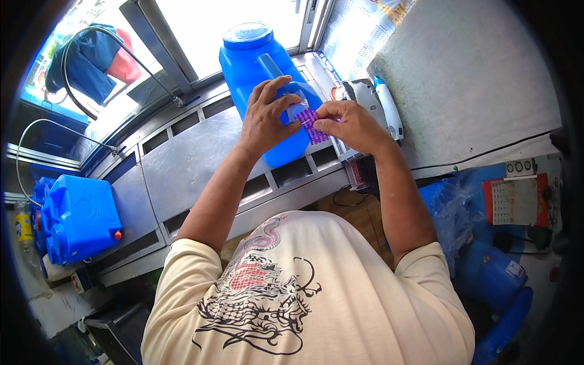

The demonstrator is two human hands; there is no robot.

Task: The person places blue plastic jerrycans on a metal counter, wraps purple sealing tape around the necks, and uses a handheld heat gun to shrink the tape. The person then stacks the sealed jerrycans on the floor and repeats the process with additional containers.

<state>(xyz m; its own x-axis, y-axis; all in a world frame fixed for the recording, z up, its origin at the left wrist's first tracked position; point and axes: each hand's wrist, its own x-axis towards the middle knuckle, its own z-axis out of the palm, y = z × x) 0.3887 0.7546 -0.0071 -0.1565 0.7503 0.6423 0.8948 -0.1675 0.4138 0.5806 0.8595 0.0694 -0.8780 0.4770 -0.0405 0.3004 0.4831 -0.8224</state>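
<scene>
A large blue plastic water container (255, 64) with a round screw lid and a moulded handle stands on the metal counter before me. Over its near side, my right hand (351, 125) pinches a small purple printed strip (312, 127) between thumb and fingers. My left hand (271, 116) is just to the left, thumb beside the strip's edge. A thin clear plastic piece (299, 102) lies between its index finger and thumb, and it seems to hold this piece. The strip partly hides the lower end of the clear piece.
Blue containers (84, 219) stand at the left end of the slotted metal counter (191, 155), beside a plastic bottle (23, 223). Curved metal pipes (68, 68) rise at the left. A heat gun-like blue and white tool (388, 109) lies at the right wall, where a cable (483, 155) runs.
</scene>
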